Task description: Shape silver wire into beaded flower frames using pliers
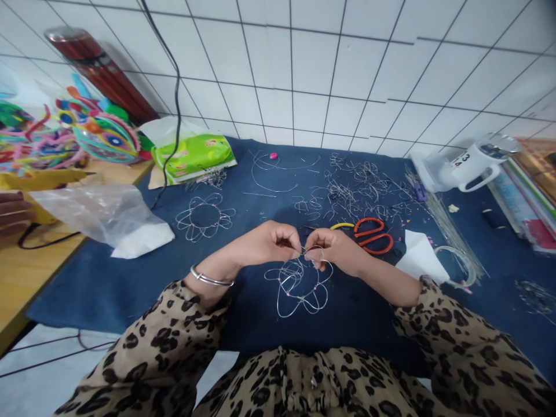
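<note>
Between my two hands hangs a flower-shaped wire ring with looped petals and small pink marks along its inner circle. My left hand pinches the wire at the top of the ring. Close beside it, my right hand grips the same wire between thumb and fingers; the fingertips nearly meet. Just behind my right hand lie red-handled scissors and a yellow-handled tool, partly hidden. A similar finished-looking wire flower rests flat on the dark blue cloth to the left.
Wire scraps are scattered at the back. On the right are straight wires, a tape roll and a white mug. On the left stand a green tissue pack and a plastic bag; another person's hand shows at the edge.
</note>
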Motion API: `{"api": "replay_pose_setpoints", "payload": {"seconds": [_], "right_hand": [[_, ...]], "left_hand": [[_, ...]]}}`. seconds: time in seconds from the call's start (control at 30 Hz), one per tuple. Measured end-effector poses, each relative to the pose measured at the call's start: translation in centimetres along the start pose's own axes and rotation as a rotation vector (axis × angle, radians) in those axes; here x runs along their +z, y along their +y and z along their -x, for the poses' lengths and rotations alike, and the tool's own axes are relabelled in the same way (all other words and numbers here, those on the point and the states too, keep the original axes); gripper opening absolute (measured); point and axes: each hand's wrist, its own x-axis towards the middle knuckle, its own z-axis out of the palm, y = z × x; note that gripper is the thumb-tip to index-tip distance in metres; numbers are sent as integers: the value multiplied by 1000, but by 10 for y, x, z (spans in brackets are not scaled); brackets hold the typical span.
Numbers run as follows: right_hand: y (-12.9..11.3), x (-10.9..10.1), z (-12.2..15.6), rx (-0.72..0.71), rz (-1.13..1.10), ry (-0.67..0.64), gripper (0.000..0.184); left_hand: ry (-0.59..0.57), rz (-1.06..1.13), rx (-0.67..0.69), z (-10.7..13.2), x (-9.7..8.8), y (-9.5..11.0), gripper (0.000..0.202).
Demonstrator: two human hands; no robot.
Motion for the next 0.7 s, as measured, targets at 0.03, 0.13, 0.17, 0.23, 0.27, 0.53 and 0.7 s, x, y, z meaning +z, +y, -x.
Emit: {"api": "replay_pose_setpoints", "payload": {"seconds": [0.03, 0.13, 0.17, 0.23, 0.27, 0.53, 0.7], "right_hand": [[-1, 1, 1, -3, -2, 11, 19], [-4, 0, 3, -11, 2, 5, 18], [-4, 0, 3, -18, -7, -7, 18], [-5, -2, 4, -45, -35, -41, 20], [-5, -4, 4, -62, -43, -57, 22], [-2, -3, 5, -210, 221, 32, 18], [-5, 0, 6, -420, 548, 132, 10]], "left_hand": [[9, -9, 5, 0, 0, 0, 9], [29, -5, 11, 0, -1, 1, 6], [36, -2, 10, 1, -2, 1, 6], [52, 0, 9, 1, -2, 2, 5], [62, 0, 8, 2, -3, 2, 5], [81, 15, 25, 1, -4, 3, 5], [77, 50, 28, 1, -3, 1, 4]]}}
